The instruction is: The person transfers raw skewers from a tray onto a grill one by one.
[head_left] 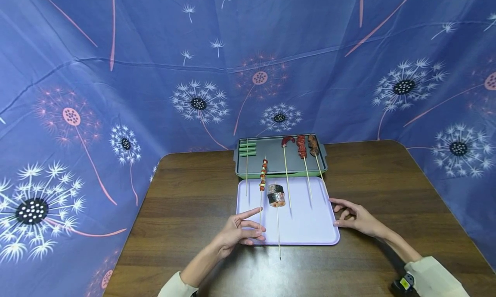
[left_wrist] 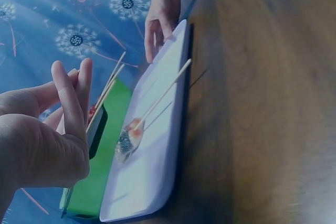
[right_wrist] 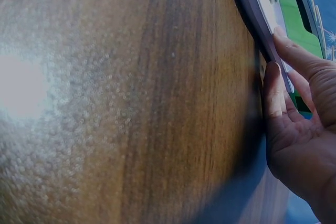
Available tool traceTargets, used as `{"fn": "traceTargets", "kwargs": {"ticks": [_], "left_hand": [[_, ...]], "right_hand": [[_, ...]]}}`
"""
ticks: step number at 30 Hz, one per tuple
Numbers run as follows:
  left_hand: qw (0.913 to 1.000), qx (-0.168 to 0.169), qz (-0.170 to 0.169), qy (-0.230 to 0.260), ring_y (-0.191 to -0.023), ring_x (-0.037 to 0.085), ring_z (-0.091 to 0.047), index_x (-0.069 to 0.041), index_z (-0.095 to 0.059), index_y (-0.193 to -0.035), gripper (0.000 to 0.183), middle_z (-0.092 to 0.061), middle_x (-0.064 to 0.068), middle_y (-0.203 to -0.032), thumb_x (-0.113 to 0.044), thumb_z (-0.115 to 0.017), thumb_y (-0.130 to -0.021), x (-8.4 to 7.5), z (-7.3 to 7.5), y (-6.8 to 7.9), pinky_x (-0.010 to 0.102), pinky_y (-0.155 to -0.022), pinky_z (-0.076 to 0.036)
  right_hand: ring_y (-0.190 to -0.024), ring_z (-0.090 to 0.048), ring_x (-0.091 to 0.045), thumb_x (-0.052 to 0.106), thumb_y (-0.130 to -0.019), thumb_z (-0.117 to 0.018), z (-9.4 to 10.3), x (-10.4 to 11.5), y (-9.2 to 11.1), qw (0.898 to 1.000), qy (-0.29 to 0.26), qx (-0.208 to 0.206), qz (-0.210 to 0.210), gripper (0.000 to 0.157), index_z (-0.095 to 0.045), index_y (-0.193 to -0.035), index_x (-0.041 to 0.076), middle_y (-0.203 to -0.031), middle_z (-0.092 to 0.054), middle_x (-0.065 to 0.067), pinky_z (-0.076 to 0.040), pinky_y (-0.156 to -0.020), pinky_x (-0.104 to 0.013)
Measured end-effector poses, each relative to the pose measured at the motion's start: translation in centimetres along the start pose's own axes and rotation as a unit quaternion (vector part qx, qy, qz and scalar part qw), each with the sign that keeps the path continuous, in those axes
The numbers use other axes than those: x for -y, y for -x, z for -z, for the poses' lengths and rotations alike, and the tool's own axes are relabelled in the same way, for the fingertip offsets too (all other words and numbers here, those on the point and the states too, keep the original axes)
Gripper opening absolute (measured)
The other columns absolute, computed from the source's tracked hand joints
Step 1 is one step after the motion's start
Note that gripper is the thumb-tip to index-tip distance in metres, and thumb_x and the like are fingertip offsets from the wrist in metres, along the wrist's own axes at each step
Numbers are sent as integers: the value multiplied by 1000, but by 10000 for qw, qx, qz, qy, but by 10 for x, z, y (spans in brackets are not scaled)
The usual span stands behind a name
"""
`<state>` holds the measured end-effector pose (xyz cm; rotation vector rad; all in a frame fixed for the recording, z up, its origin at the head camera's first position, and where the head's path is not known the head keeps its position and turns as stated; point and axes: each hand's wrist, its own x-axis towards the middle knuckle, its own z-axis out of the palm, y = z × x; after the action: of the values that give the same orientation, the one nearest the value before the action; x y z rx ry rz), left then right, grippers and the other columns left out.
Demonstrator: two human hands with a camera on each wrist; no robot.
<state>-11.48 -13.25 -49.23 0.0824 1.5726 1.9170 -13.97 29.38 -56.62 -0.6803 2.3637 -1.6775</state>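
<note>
My left hand [head_left: 242, 230] pinches the bare stick of a skewer of small red and pale pieces [head_left: 263, 175]. That skewer stands over the left part of a lilac tray [head_left: 310, 232]. My right hand [head_left: 358, 219] touches the tray's right rim with thumb and fingertips; in the right wrist view, the thumb [right_wrist: 294, 53] meets the rim. On the tray lies a fish-piece skewer [head_left: 276, 196], its stick crossing the front rim. In the left wrist view, the left hand [left_wrist: 58, 129] hides most of its own skewer.
Behind the tray stands a dark grill pan [head_left: 267, 161] with a green base. A green-piece skewer [head_left: 247, 150] lies at its left. At its right lie a dark red skewer [head_left: 287, 141], a red meat skewer [head_left: 302, 147] and a brown meat skewer [head_left: 313, 145]. Their sticks overhang the tray.
</note>
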Motion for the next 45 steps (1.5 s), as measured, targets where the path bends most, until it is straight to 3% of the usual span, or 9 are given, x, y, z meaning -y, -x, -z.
{"fn": "traceTargets", "kwargs": {"ticks": [10, 17, 21, 30, 45], "left_hand": [[9996, -204, 130, -125, -77, 11, -77, -7, -40, -156, 72, -79, 8, -101, 7, -68, -92, -22, 4, -39, 12, -54, -52], [9986, -461, 165, -183, -74, 9, -76, -11, -43, -155, 69, -72, 25, -119, 8, -66, -93, -35, 4, -66, 10, -53, -52], [9978, -596, 150, -230, -74, 9, -76, -11, -43, -155, 67, -72, 24, -118, 8, -64, -94, -43, 4, -77, 10, -53, -52], [9956, -895, 143, -230, -70, 10, -76, -13, -44, -155, 68, -67, 31, -124, 6, -66, -94, -56, 7, -90, 10, -53, -52], [9950, -955, 274, -95, -72, 10, -77, -11, -45, -154, 65, -61, 32, -131, 11, -61, -95, -60, 10, -100, 9, -55, -52]], "right_hand": [[-80, -64, -4, -4, -87, -76, 1, -1, 1, 10000, -44, -45, 33, 63, -45, -141, -16, -106, -56, -14, -57, -63, -21], [-80, -64, -4, -4, -87, -76, 1, -2, 0, 10000, -96, -11, 25, 63, -45, -140, -17, -107, -56, -13, -58, -63, -21], [-80, -64, -3, -4, -87, -76, 1, -1, 0, 10000, -62, -2, 63, 63, -44, -140, -18, -106, -56, -14, -58, -63, -21], [-81, -64, -3, -2, -88, -75, 0, 3, 0, 10000, 4, 28, -52, 63, -44, -141, -18, -107, -55, -17, -58, -64, -21], [-82, -64, -2, -4, -88, -74, 1, 2, 0, 10000, -41, 85, 7, 64, -41, -141, -20, -107, -54, -20, -58, -65, -20]]}}
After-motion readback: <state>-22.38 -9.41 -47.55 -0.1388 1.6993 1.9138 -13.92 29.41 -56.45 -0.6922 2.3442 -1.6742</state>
